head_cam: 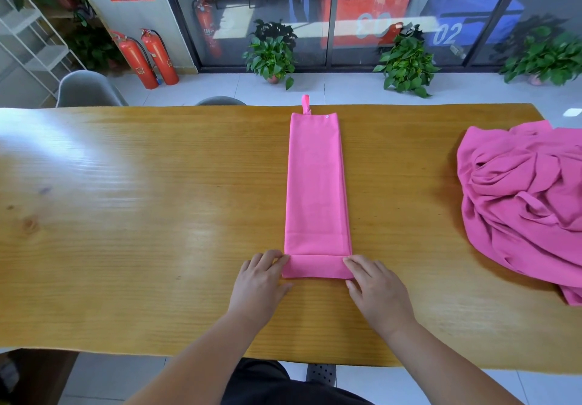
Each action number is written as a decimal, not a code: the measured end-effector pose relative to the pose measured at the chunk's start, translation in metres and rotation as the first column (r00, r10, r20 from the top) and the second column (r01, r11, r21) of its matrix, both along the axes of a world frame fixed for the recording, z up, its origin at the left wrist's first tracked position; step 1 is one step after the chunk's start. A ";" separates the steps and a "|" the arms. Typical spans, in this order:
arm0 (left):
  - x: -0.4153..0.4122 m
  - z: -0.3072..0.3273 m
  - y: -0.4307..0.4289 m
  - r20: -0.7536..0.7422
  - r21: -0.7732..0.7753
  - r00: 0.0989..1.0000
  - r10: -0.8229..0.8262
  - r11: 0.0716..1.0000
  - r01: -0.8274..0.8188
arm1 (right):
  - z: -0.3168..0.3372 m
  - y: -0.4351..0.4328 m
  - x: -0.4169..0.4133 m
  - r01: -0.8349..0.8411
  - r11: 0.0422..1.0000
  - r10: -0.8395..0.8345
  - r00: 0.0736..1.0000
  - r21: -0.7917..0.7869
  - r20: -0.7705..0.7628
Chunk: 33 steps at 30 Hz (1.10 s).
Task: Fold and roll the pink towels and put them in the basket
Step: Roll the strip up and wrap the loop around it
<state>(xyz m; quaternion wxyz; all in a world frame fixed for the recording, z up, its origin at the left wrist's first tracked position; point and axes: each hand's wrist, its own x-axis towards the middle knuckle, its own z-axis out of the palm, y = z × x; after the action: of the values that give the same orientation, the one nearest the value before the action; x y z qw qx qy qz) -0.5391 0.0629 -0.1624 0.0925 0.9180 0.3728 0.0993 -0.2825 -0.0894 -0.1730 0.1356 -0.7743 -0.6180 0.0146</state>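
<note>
On the table [126,200], the left hand [264,275] and, across the folded pink towel [316,190] (centre, lengthwise; judged light, limp, best taken at its near corners), the right hand [374,288] are laid with fingers straight and together on its turned-over end; the pink towel heap [522,203] is cut off; no basket is seen.

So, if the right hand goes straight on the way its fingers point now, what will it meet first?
The pink towel, at its folded near end. The right hand points forward and a little to the left, and its fingertips seem to touch that fold's right edge.
</note>
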 end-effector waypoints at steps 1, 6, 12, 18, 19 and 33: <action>0.001 -0.001 -0.001 -0.012 -0.019 1.000 0.013 1.000 -0.013 | 0.001 0.002 0.001 0.010 1.000 -0.010 1.000 -0.027 -0.011; 0.016 0.009 0.009 -0.015 -0.178 0.992 0.127 0.976 -0.128 | 0.013 0.020 0.009 0.053 0.986 -0.084 0.977 -0.157 -0.197; 0.016 0.027 0.017 0.042 -0.500 0.969 0.243 0.845 -0.190 | 0.034 0.024 0.024 0.103 0.964 -0.218 0.836 -0.246 -0.504; 0.004 0.026 0.025 0.036 -0.785 0.955 0.293 0.600 -0.154 | 0.035 0.011 0.034 0.135 0.941 -0.327 0.605 -0.311 -0.726; 0.003 0.027 0.027 0.024 -0.815 0.956 0.294 0.559 -0.151 | 0.035 0.011 0.035 0.132 0.937 -0.339 0.579 -0.324 -0.742; 0.027 0.015 0.008 0.120 -0.052 0.990 0.072 0.996 -0.066 | 0.012 0.017 0.018 0.014 0.997 -0.013 1.000 0.079 -0.012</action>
<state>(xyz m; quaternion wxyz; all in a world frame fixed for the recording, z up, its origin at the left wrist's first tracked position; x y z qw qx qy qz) -0.5123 0.0710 -0.1472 0.1335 0.8943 0.4001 0.1495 -0.2642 -0.0722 -0.1610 0.1699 -0.7722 -0.6122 -0.0062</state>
